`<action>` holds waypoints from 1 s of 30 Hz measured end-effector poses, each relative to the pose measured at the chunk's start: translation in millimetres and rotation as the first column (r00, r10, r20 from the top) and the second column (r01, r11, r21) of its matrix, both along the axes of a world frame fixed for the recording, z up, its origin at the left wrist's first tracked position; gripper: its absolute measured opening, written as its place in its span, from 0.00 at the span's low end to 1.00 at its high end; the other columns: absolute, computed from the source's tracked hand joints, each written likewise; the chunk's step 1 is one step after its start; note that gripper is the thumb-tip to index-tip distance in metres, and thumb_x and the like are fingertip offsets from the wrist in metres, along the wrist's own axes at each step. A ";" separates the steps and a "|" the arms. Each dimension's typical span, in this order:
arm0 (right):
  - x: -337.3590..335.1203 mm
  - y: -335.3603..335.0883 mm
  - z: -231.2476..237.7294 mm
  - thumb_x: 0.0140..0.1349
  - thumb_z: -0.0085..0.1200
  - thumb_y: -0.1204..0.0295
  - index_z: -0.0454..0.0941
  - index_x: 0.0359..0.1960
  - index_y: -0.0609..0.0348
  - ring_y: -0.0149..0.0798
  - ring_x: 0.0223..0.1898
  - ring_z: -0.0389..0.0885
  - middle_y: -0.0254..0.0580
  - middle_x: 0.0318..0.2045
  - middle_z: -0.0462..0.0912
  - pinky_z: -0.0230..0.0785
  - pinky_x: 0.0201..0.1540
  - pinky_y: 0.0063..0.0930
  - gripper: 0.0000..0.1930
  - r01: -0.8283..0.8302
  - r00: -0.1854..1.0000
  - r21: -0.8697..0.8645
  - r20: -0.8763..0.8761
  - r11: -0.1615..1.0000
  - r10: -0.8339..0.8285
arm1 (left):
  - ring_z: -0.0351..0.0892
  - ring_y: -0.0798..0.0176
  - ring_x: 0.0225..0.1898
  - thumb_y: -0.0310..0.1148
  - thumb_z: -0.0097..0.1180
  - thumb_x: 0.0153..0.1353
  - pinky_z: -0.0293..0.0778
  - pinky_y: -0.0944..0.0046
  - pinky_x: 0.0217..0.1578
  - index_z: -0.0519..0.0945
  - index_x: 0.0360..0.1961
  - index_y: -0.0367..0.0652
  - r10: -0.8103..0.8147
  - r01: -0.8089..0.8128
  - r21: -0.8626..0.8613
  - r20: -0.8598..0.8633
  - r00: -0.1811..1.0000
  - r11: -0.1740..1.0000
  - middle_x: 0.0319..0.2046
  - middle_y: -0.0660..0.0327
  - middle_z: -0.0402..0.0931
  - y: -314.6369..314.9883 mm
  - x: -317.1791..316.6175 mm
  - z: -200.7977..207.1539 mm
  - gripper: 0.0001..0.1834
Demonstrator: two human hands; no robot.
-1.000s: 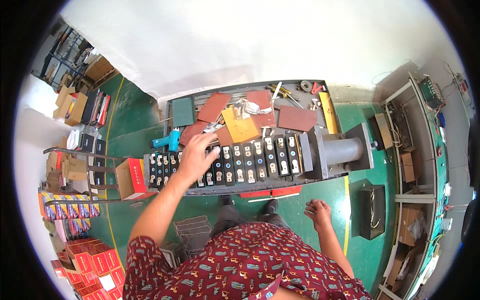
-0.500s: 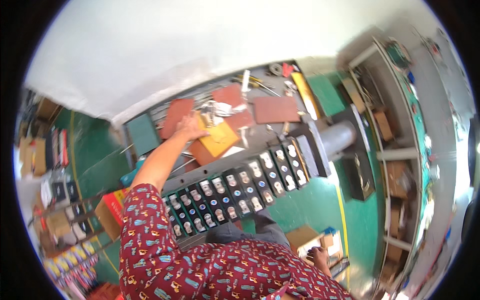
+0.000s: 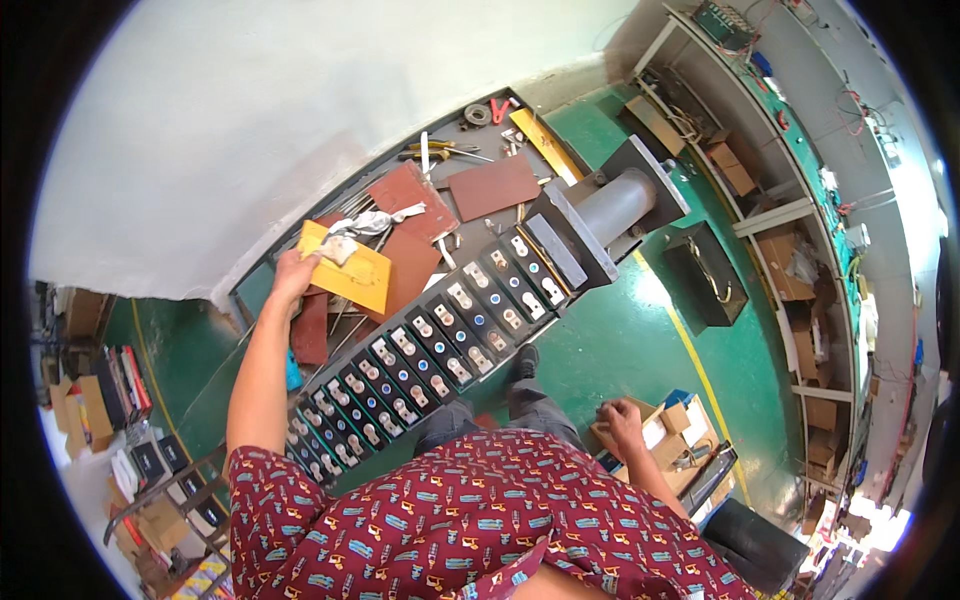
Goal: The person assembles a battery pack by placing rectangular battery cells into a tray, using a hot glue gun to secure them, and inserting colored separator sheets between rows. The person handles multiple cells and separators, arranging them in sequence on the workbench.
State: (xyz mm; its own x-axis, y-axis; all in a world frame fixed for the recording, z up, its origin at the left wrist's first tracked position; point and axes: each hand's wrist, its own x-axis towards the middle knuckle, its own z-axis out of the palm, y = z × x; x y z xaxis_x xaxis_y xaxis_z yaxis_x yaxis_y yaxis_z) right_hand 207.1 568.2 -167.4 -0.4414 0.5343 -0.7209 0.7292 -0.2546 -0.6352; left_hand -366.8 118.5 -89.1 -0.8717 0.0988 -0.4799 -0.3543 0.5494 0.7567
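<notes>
My left hand (image 3: 292, 276) grips the left edge of a yellow sheet (image 3: 356, 274), its fingers closed on the corner. A whitish rag piece (image 3: 338, 249) lies on top of the sheet, near my fingers. Just behind it is a crumpled grey-white cloth (image 3: 372, 222). Reddish-brown boards (image 3: 412, 200) lie around and under the yellow sheet. Low on the right, my right hand (image 3: 622, 420) hangs above an open cardboard box (image 3: 665, 437), fingers loosely bent and no object visible in them.
A row of black battery-like blocks with metal terminals (image 3: 430, 345) runs along the bench's near side. Pliers (image 3: 430, 152), a tape roll (image 3: 477, 116) and another brown board (image 3: 492, 187) lie farther back. A grey metal cylinder (image 3: 615, 208) and shelving (image 3: 765, 227) stand right.
My left hand has closed on the yellow sheet and shifted it leftward and up. The view has turned, and my right hand now shows more fully above the box.
</notes>
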 end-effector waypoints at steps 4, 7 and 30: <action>-93.3 24.2 17.5 0.72 0.57 0.69 0.82 0.47 0.68 0.38 0.38 0.88 0.46 0.40 0.89 0.85 0.40 0.36 0.13 -0.100 0.970 0.040 -0.219 0.994 0.106 | 0.84 0.69 0.34 0.39 0.54 0.76 0.76 0.68 0.30 0.83 0.53 0.40 0.275 -0.257 0.128 -0.160 0.948 0.958 0.39 0.63 0.86 -61.5 49.0 68.0 0.15; -157.7 27.0 67.3 0.74 0.57 0.70 0.83 0.46 0.68 0.35 0.37 0.87 0.44 0.38 0.88 0.84 0.37 0.31 0.12 -0.046 0.914 0.053 -0.401 0.998 0.063 | 0.83 0.71 0.33 0.37 0.52 0.76 0.74 0.70 0.28 0.82 0.53 0.39 0.321 -0.265 0.324 -0.131 0.938 0.908 0.38 0.63 0.85 -32.2 104.0 153.6 0.15; -301.7 -19.1 209.3 0.74 0.62 0.69 0.80 0.57 0.69 0.30 0.42 0.88 0.40 0.46 0.88 0.84 0.39 0.29 0.17 -0.454 0.611 -0.189 -0.777 0.870 0.150 | 0.85 0.43 0.50 0.36 0.69 0.65 0.79 0.50 0.55 0.83 0.58 0.42 -0.557 0.214 -0.515 -0.741 0.376 0.830 0.47 0.49 0.85 170.5 170.9 199.1 0.21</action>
State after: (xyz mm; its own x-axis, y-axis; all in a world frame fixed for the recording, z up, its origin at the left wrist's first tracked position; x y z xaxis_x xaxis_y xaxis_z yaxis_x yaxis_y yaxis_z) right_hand -94.6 549.1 41.9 -0.9797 0.0609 -0.1908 0.1497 -0.4100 -0.8997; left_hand -195.9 289.0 110.0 -0.7390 0.5508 0.3881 0.6670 0.6795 0.3056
